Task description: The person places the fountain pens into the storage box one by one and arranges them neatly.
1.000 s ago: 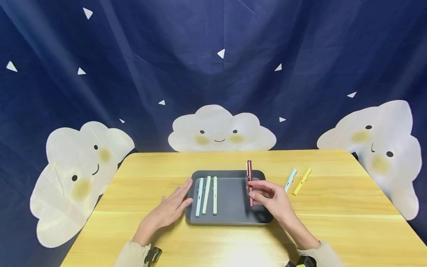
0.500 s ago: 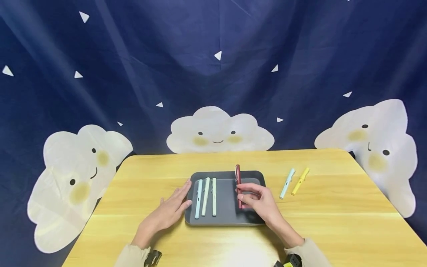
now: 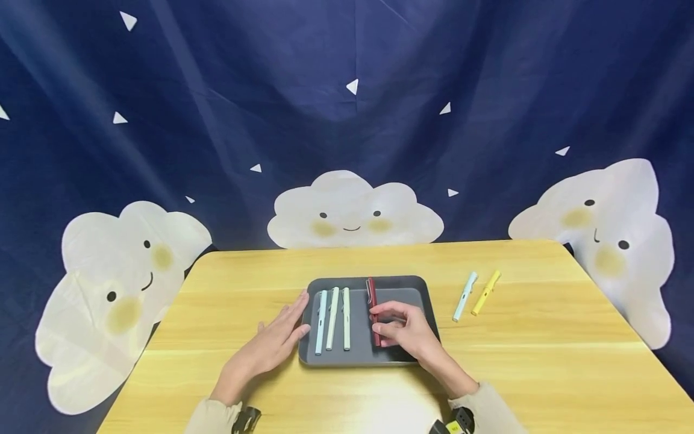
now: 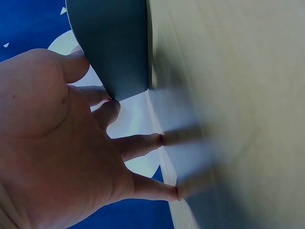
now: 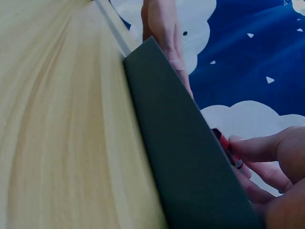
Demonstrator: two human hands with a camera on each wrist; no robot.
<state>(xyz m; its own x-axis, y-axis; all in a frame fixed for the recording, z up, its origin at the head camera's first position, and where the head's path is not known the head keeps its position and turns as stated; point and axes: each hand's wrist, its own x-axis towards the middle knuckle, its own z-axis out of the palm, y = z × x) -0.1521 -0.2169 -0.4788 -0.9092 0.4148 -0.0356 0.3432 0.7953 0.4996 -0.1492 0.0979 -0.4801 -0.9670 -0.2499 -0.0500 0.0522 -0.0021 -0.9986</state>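
Observation:
In the head view, a dark grey tray lies on the table. A light blue pen and two pale green pens, one slightly slanted and one straighter, lie side by side in its left part. My right hand pinches a red pen between thumb and fingers, over the tray's middle. Whether that pen touches the tray floor is unclear. My left hand rests with extended fingers at the tray's left edge. The left wrist view shows its fingers beside the tray wall.
Right of the tray, another light blue pen and a yellow pen lie on the wooden table. Behind the table hangs a dark blue curtain with clouds on it.
My right hand has carried the red pen leftward across the tray, toward the pale green pens, and the pen sits lower. The left hand stays at the tray's edge.

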